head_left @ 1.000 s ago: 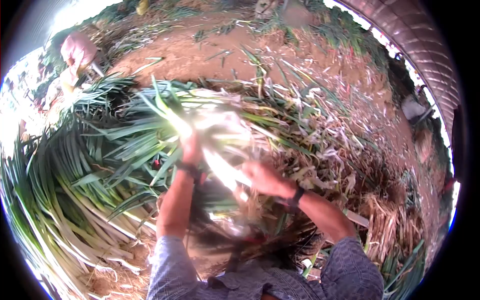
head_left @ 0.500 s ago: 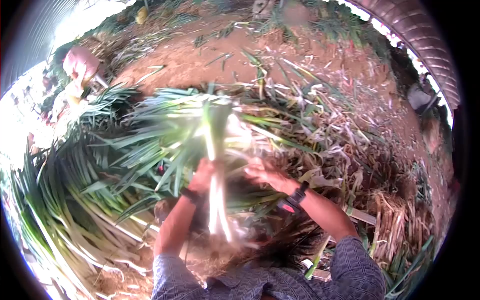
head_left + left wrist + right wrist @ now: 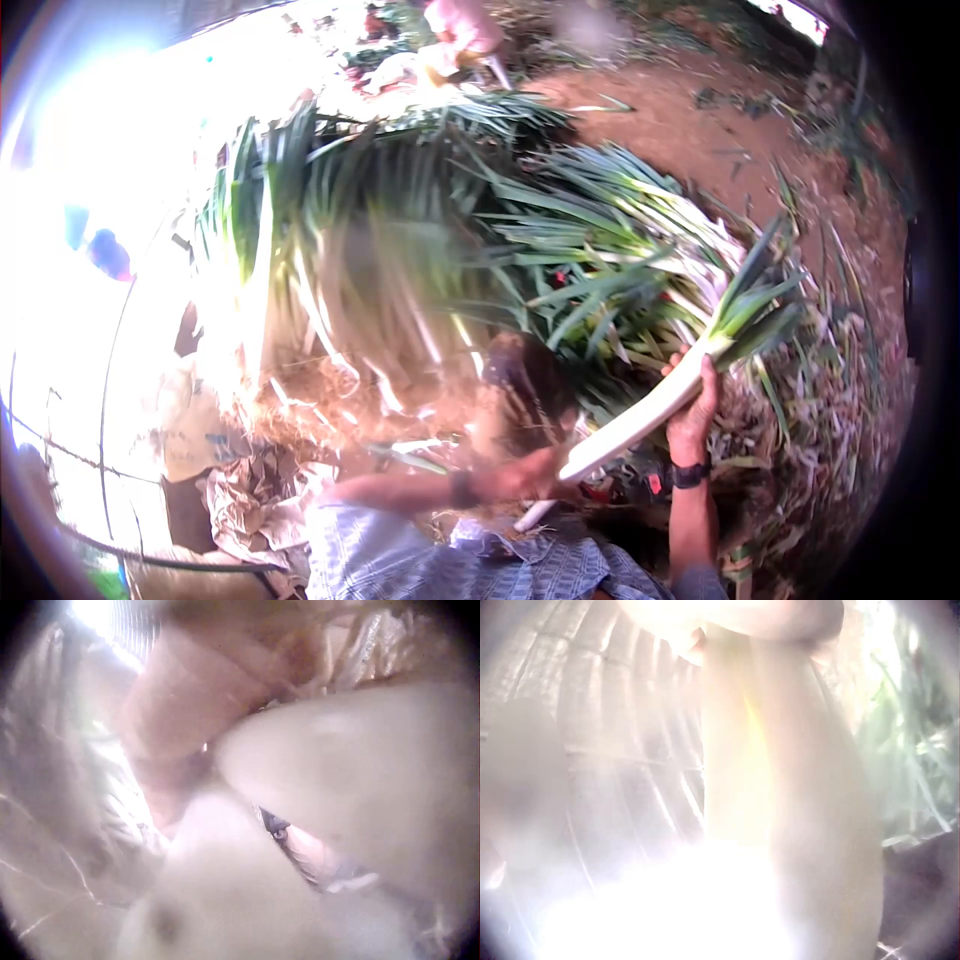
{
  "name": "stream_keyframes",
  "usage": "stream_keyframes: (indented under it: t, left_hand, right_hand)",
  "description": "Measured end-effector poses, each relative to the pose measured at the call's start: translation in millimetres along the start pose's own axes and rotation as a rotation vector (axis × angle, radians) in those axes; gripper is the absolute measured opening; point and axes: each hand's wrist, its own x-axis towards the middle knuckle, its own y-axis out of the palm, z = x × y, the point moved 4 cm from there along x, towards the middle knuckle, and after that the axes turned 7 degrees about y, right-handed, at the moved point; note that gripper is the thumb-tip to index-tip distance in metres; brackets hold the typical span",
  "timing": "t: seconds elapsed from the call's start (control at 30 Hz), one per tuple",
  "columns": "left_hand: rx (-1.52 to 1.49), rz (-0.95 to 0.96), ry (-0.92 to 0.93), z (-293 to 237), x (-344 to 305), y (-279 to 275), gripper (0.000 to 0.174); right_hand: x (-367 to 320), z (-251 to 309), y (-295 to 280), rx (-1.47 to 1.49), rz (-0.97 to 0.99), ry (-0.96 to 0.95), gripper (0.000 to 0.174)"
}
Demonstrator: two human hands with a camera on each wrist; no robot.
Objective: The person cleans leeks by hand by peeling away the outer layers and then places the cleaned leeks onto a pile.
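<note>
My right hand [image 3: 690,410] grips leeks [image 3: 650,410] high on their white stalks, just under the green leaves, which fan out to the upper right. The white part slants down toward my lap, where my left hand [image 3: 535,475], blurred, holds its lower end. Seen close up in the left wrist view, two pale stalks [image 3: 345,765] lie against curled fingers [image 3: 187,705]. In the right wrist view a finger [image 3: 780,619] wraps across the top of a thick pale stalk [image 3: 802,765], partly washed out by glare.
A long row of leeks [image 3: 340,230] lies ahead to the left, roots toward me. Another leek pile [image 3: 590,220] is just beyond my hands. Peeled leaves and husks [image 3: 830,430] litter the ground on the right. A person in pink [image 3: 465,25] bends at the far side.
My view has swung left, and the leeks have gone from upright to slanting. My right hand, earlier apart with spread fingers, now grips them near the leaves; my left hand is at their lower end.
</note>
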Motion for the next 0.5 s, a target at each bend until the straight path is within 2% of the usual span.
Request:
stream_keyframes:
  t: [0.03, 0.07, 0.13, 0.17, 0.2, 0.27, 0.3, 0.33, 0.4, 0.43, 0.5]
  left_hand:
    - [-0.02, -0.052, -0.031, 3, -3, -2, 0.104]
    - [-0.03, -0.098, 0.026, 5, -9, -5, 0.102]
    - [-0.033, -0.216, 0.326, -9, -15, -23, 0.098]
    - [-0.037, -0.265, 0.469, -35, -23, -38, 0.096]
    - [-0.125, -0.292, 0.536, -81, -35, -55, 0.089]
    - [0.377, -0.684, 0.508, -207, -69, -80, 0.079]
    - [0.804, -0.809, 0.496, -245, -115, -125, 0.077]
    - [1.224, -0.981, 0.435, -283, -162, -170, 0.078]
    - [1.11, -1.223, 0.119, -362, -257, -235, 0.081]
    - [1.612, -1.298, -0.139, -409, -296, -250, 0.069]
    - [1.867, -1.608, -0.407, -449, -357, -264, 0.06]
  right_hand:
    - [-13, 15, 34, -0.066, 0.043, -0.087, 0.065]
    - [-13, 24, 59, -0.073, 0.163, -0.143, 0.068]
    - [-39, 49, 153, -0.185, 0.461, -0.31, 0.077]
    - [-54, 54, 195, -0.306, 0.665, -0.326, 0.082]
    - [-61, 50, 223, -0.43, 0.829, -0.382, 0.087]
    - [-73, 35, 268, -0.642, 1.117, -0.555, 0.096]
    - [-81, 24, 279, -0.73, 1.17, -0.538, 0.095]
    - [-81, 9, 283, -0.759, 1.191, -0.571, 0.088]
    - [-64, -17, 272, -0.871, 1.141, -0.499, 0.08]
    - [-52, -33, 259, -0.905, 1.06, -0.435, 0.077]
    - [-20, -63, 216, -0.989, 0.911, -0.316, 0.074]
